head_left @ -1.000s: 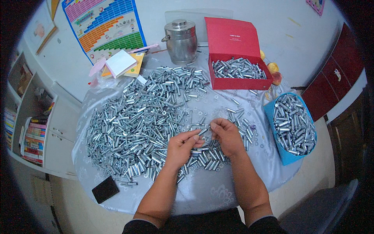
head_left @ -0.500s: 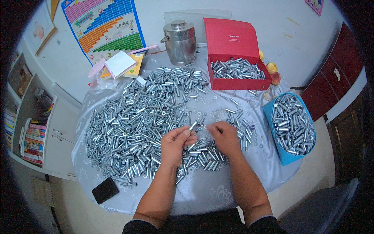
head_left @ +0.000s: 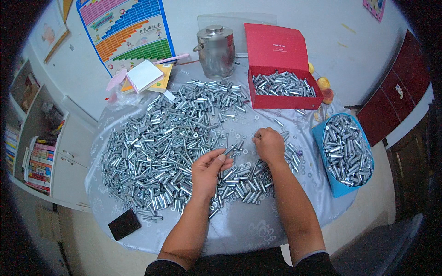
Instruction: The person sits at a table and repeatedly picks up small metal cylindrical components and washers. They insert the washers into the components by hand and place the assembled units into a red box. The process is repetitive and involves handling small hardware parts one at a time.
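Between the thumb and fingers of my left hand (head_left: 208, 169) is a short silvery expansion bolt (head_left: 234, 148), pointing up and to the right. My right hand (head_left: 269, 145) is over the table to the right and a little farther away, fingers pinched together. Whatever those fingertips hold, if anything, is hidden. Flat washers (head_left: 238, 136) lie scattered on the cloth between the hands. A broad heap of metal sleeves and bolts (head_left: 156, 142) spreads to the left of my hands. More sleeves (head_left: 248, 186) lie just below them.
At the back right stands an open red box (head_left: 285, 102) filled with metal pieces. A blue bin (head_left: 341, 191) at the right holds more. Behind the heap are a steel pot (head_left: 216, 53) and notebooks (head_left: 143, 76). A black flat object (head_left: 124, 225) lies near the front left edge.
My right hand has moved up and slightly right, away from my left hand. The left hand keeps the bolt at nearly the same place. The view has shifted slightly.
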`<state>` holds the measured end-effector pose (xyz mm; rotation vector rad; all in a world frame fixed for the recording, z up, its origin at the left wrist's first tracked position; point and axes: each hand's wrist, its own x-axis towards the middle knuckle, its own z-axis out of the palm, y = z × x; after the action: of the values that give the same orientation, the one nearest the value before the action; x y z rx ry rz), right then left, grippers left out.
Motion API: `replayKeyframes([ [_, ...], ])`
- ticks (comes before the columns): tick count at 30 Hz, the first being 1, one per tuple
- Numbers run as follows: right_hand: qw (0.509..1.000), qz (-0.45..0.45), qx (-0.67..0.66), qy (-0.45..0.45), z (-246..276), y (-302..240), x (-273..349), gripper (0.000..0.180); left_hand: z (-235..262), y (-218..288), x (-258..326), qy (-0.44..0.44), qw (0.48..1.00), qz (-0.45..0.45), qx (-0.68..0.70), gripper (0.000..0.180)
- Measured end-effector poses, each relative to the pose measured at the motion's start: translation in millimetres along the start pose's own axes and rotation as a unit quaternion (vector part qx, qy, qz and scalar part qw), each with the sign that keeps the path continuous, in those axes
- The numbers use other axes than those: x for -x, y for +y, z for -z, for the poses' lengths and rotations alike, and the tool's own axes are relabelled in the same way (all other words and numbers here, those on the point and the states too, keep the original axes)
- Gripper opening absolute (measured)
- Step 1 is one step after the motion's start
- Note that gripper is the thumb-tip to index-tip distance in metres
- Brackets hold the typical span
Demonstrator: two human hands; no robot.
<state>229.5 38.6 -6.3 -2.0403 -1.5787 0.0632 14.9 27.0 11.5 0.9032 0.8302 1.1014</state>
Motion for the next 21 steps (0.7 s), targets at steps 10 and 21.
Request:
replayKeyframes([
  [10, 0.817, -0.160, -0.541, -0.119, 36, -41, 49, 0.019, -7, 2, 6, -0.051, 0.998, 0.021, -0.037, 0.024],
  [21, 0.792, -0.173, -0.576, -0.108, 35, -38, 53, 0.015, -4, 0, 8, -0.085, 0.994, 0.025, -0.069, 0.023],
])
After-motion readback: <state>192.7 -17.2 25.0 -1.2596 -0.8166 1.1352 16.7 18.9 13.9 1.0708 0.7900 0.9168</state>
